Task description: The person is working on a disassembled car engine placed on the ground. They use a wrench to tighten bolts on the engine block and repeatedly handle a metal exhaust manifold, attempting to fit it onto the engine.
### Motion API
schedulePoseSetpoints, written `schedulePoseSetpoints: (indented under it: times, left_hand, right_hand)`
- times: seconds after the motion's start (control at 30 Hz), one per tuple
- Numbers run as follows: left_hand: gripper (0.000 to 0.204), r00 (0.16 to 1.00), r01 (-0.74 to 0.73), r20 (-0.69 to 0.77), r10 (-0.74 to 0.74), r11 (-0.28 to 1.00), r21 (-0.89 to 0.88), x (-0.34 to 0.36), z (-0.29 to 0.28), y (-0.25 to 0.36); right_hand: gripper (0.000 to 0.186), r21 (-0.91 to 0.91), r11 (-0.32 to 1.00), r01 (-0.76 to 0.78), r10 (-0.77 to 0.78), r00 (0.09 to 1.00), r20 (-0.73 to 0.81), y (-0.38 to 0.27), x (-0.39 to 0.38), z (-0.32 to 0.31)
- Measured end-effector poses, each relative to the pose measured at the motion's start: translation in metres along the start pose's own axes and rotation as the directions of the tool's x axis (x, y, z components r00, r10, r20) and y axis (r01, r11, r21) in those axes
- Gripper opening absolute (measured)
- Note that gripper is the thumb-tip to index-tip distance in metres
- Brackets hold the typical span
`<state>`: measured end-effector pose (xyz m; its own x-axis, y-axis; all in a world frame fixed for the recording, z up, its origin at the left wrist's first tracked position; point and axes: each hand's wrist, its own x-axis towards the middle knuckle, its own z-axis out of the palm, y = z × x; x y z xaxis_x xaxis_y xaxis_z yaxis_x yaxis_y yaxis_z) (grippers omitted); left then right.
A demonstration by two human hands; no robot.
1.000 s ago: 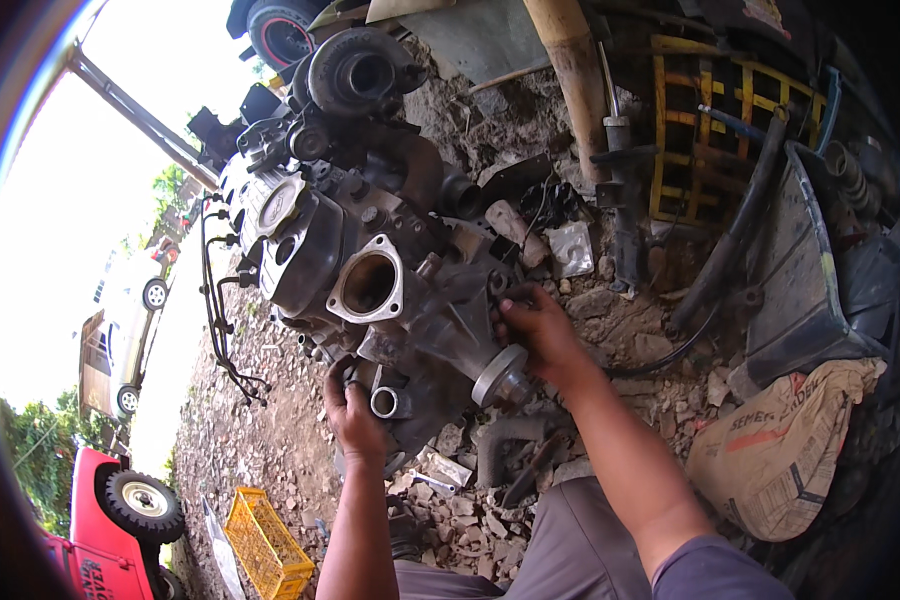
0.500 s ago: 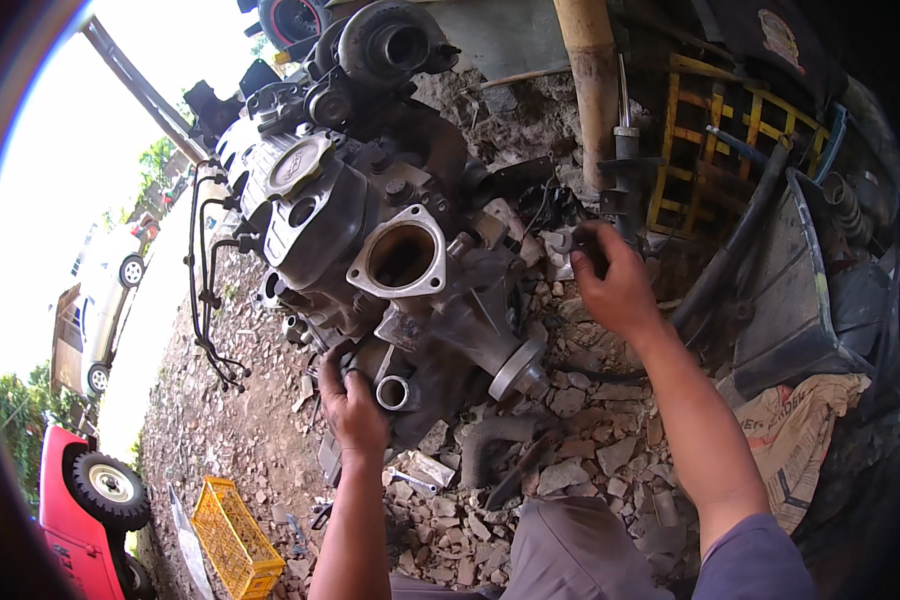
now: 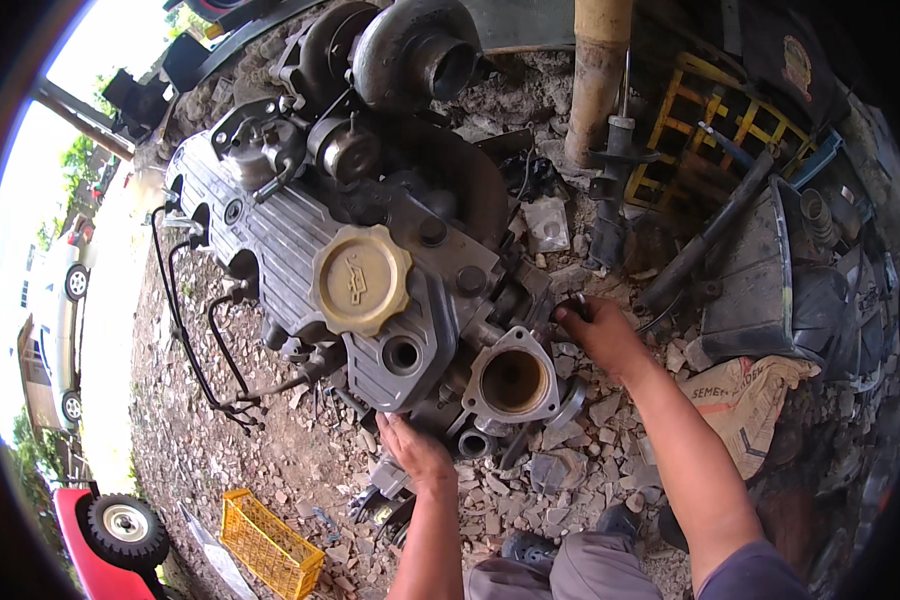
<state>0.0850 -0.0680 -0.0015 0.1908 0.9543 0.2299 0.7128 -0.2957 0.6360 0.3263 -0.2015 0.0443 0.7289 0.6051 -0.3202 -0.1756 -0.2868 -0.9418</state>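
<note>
**A:** What worries you about this engine (image 3: pixel 385 205)? It fills the middle and upper left of the frame.

**B:** Tipping, mainly. I can't see what's propping it, and that loose rubble (image 3: pixel 590 470) at lower centre looks like lousy footing. If it rocks, the left hand (image 3: pixel 417 452) could get pinched: fingers nearly straight, laid along the casting's lower edge, not wrapped round anything I can see.

**A:** And the right hand (image 3: pixel 602 335)?

**B:** Right of centre, fingers half curled at the engine's side. Can't tell if it's actually got hold of a part, the tips are lost in shadow. A sharp edge or a slip there could mean skinned knuckles. Grit could also drop into that bare hole (image 3: pixel 402 355) in the cover, since nothing's plugging it. Those thin black lines (image 3: pixel 178 320) at left stick out too, so a snag could bend them.

**A:** Fair. What's it all made of?

**B:** Looks like dull cast alloy, with straight ribs down the cover (image 3: pixel 280 235). The filler cap (image 3: pixel 361 281) is tan, round, scalloped at the rim. The flange (image 3: pixel 548 402) below right is a rounded triangle around a rusty-brown bore. Up top, the turbo (image 3: pixel 410 55) is a smooth, snail-shaped grey housing with a wide round mouth.
</note>
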Motion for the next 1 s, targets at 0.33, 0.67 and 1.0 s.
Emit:
schedulePoseSetpoints:
  times: [0.33,0.67,1.0]
  left_hand:
    - [0.034,0.767,0.638,0.300,-0.567,0.622,-0.455,0.011,-0.006,0.047]
    - [0.034,0.684,0.722,0.439,-0.582,0.624,-0.298,0.013,-0.009,0.048]
    - [0.033,0.639,0.755,0.445,-0.628,0.623,-0.205,0.005,-0.031,0.055]
  right_hand:
    - [0.034,0.417,0.798,-0.436,0.489,0.872,-0.024,0.015,-0.030,-0.033]
    - [0.036,0.080,0.926,-0.368,0.364,0.929,0.058,0.001,-0.003,-0.003]
    - [0.044,-0.094,0.933,-0.347,0.359,0.914,0.188,0.007,-0.005,-0.031]
